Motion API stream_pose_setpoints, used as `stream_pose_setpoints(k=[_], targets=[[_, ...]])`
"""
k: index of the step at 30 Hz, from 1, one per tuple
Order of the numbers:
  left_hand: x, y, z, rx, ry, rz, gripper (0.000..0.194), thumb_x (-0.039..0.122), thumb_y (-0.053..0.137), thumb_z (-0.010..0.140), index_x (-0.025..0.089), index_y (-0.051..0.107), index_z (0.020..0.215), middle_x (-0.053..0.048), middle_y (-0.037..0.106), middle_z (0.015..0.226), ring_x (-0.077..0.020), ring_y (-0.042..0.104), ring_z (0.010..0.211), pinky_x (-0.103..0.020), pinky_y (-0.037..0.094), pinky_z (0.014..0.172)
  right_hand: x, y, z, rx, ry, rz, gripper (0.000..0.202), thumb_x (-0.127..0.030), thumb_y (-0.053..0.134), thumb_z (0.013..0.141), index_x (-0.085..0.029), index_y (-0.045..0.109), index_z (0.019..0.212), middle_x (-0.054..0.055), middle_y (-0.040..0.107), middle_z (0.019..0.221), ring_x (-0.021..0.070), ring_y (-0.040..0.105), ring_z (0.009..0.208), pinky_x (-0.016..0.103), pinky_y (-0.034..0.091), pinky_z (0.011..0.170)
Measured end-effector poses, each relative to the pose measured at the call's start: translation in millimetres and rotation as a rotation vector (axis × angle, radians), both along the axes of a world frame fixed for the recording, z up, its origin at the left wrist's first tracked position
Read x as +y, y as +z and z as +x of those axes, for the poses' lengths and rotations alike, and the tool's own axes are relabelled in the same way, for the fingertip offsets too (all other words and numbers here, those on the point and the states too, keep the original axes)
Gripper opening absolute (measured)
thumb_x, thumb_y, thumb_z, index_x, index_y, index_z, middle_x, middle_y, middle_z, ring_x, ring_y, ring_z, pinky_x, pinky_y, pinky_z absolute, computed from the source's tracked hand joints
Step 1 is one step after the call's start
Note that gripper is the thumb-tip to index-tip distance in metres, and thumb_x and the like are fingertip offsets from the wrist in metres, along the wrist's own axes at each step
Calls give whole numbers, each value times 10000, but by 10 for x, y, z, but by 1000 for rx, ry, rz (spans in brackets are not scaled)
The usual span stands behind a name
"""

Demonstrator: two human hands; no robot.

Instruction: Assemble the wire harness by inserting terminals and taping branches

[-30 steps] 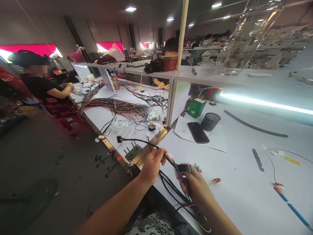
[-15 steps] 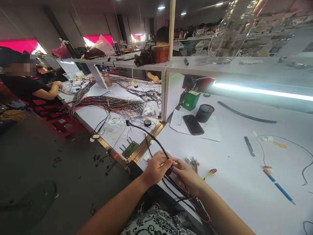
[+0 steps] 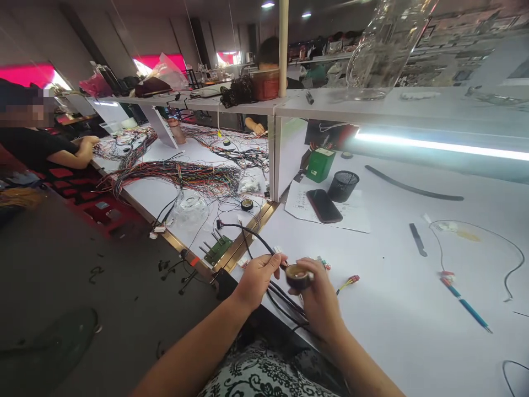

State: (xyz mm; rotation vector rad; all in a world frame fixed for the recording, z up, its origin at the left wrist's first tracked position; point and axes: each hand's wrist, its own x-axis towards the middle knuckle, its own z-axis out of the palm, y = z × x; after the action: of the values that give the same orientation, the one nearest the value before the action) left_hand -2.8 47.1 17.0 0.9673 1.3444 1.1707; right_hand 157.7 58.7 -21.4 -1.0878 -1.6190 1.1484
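Note:
A black cable bundle (image 3: pixel 258 236) runs from a dark connector (image 3: pixel 219 224) at the table edge to my left hand (image 3: pixel 257 278), whose thumb and fingers are pinched on it. To its right, my right hand (image 3: pixel 320 298) holds a roll of black tape (image 3: pixel 298 277), slightly blurred. More black cables (image 3: pixel 285 300) hang below both hands along the table's front edge. Beyond my right hand lies a red connector with yellow wires (image 3: pixel 351 280).
A phone (image 3: pixel 324 205), a mesh cup (image 3: pixel 344 186) and a green box (image 3: pixel 321 165) stand behind. Left are a green pin board (image 3: pixel 217 250) and a large wire pile (image 3: pixel 182 173). A blue cable (image 3: pixel 471 310) lies right. A person (image 3: pixel 53 146) sits far left.
My right hand has moved away from the cable and turned, so the tape roll now shows between my hands. The cable's connector end has shifted down slightly.

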Motion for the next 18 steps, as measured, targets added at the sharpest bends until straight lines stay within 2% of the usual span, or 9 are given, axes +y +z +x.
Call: stream_pose_setpoints(k=[2,4,6,8,10,12,15,18], targets=[[-17,3,-25,45,-32,39,411,502,519,886,152,727,940,-14,590,701,-143,531,702,-298,435,767,49,17,36,51,33,-437,256,-299,435,889,-234,535,1116,7,615,720,148,600,545,275,483,517],[-9,27,-40,112,-114,124,385,482,528,889,156,732,923,-44,620,798,-171,563,819,-319,432,841,110,39,46,33,176,-737,237,-358,494,859,-223,566,1041,-42,536,554,134,537,428,229,392,406],[23,54,-41,157,-206,236,362,466,533,892,162,729,910,-84,639,993,-206,565,980,-340,416,923,160,61,51,17,297,-838,236,-364,589,792,-208,606,969,-42,529,530,128,509,385,207,313,348],[65,69,-31,167,-277,313,377,468,495,910,158,709,925,-99,640,1043,-207,579,982,-339,438,904,178,81,87,42,344,-842,284,-352,641,753,-213,613,1000,-18,597,627,117,517,393,204,306,343],[103,66,-12,205,-282,317,395,475,453,927,156,685,944,-83,655,935,-173,603,826,-307,477,793,157,98,166,130,348,-770,346,-335,614,782,-236,573,1110,16,657,838,123,589,504,224,405,421],[127,48,12,284,-225,299,397,484,450,924,162,682,942,-49,642,804,-143,579,690,-274,479,697,105,111,251,187,351,-596,399,-296,557,831,-257,502,1224,42,649,1018,149,648,693,275,506,593],[137,6,48,345,-119,261,403,505,462,909,173,692,908,-30,633,757,-132,558,632,-255,464,630,2,111,275,32,341,-142,431,-223,521,863,-291,478,1287,87,560,1246,184,632,925,377,511,834],[128,-34,64,318,-102,170,417,522,459,904,175,689,889,-18,640,748,-123,548,592,-249,446,590,-83,69,171,-194,210,328,375,-129,491,862,-311,570,1181,89,487,1338,204,595,1028,436,471,923]])
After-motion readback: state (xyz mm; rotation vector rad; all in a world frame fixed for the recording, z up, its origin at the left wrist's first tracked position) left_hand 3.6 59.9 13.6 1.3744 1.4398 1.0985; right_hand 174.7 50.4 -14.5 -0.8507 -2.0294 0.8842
